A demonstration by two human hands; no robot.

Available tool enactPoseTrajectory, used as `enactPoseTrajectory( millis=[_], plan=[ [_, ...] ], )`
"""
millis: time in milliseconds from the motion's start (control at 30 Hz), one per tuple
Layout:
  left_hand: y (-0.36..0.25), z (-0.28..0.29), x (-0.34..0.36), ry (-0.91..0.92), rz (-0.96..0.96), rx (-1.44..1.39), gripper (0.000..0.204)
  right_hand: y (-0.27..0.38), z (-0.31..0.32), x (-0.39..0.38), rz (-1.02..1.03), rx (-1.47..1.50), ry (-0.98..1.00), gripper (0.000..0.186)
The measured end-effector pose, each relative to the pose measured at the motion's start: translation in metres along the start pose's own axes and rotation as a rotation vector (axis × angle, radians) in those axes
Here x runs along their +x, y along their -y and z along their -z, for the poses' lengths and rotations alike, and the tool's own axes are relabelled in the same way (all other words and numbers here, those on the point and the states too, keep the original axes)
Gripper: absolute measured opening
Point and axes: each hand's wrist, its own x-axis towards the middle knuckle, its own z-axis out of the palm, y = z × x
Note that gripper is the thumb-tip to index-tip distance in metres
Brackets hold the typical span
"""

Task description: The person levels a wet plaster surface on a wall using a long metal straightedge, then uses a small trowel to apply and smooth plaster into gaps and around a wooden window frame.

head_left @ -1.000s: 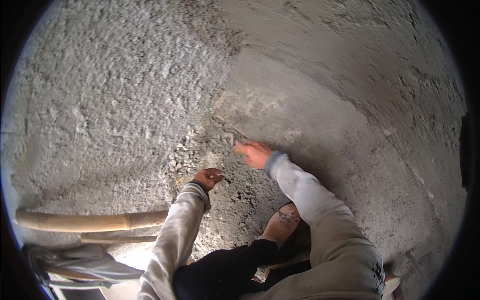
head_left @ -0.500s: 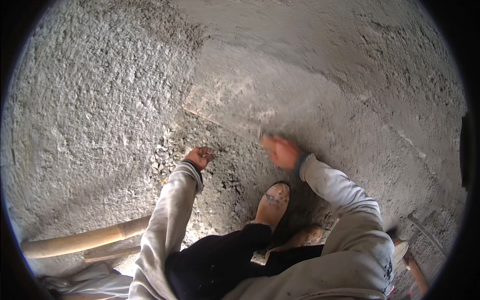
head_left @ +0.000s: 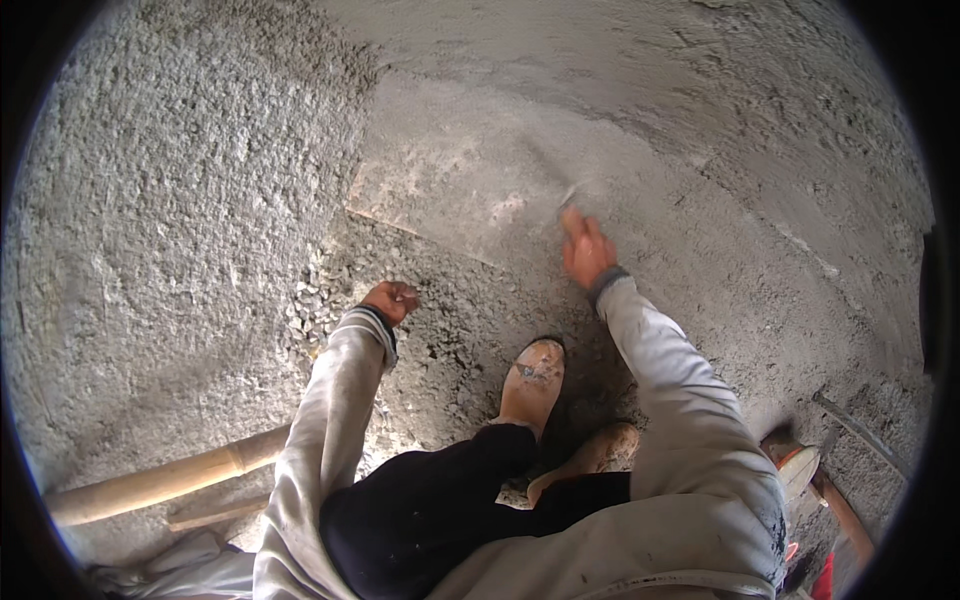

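My right hand (head_left: 587,248) reaches onto the smooth grey cement surface (head_left: 450,150), its fingers closed on a small, thin, light tool (head_left: 568,195), too blurred to name exactly. My left hand (head_left: 393,301) is lower and further left, fingers curled, over a rough patch of gravel and grit (head_left: 440,320); whether anything is inside them is hidden. Loose pale stones (head_left: 305,300) lie just left of that hand.
Rough stippled cement (head_left: 180,180) covers the left side. My boot (head_left: 530,380) stands below my hands. A bamboo pole (head_left: 175,480) and grey cloth (head_left: 180,570) lie lower left. A metal rod (head_left: 860,435) and a wooden handle (head_left: 845,520) lie lower right.
My right hand has moved up and right from the gravel's edge onto the smoother cement. My left hand sits higher and further left in view, as the view has shifted too.
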Motion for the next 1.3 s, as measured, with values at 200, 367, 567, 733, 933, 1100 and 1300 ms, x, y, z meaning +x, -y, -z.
enactPoseTrajectory(
  millis=[200,367,567,733,933,1100,1300],
  plan=[
    [-0.014,0.013,0.038,0.180,-0.031,-0.474,0.021,-0.032,0.001,-0.015,0.467,-0.036,0.405,0.047],
    [-0.139,-0.019,0.005,0.135,-0.157,-0.067,0.011,0.008,0.036,-0.050,0.201,0.145,0.474,0.041],
    [-0.215,-0.047,0.012,0.249,-0.205,0.216,0.015,-0.022,0.061,-0.003,-0.141,-0.116,0.276,0.035],
    [-0.273,-0.052,0.007,0.363,-0.282,-0.154,0.018,0.000,0.068,-0.039,0.368,0.062,0.545,0.036],
    [-0.290,-0.036,0.015,0.244,-0.375,-0.629,0.025,0.017,0.037,-0.017,-0.404,-0.019,0.133,0.040],
    [-0.289,-0.029,0.025,0.216,-0.357,-0.669,0.038,-0.012,0.079,-0.037,0.310,-0.023,0.535,0.039],
    [-0.300,-0.084,0.093,0.319,-0.210,-0.362,0.040,-0.011,0.208,-0.071,-0.056,-0.257,0.832,0.024]
  ],
)
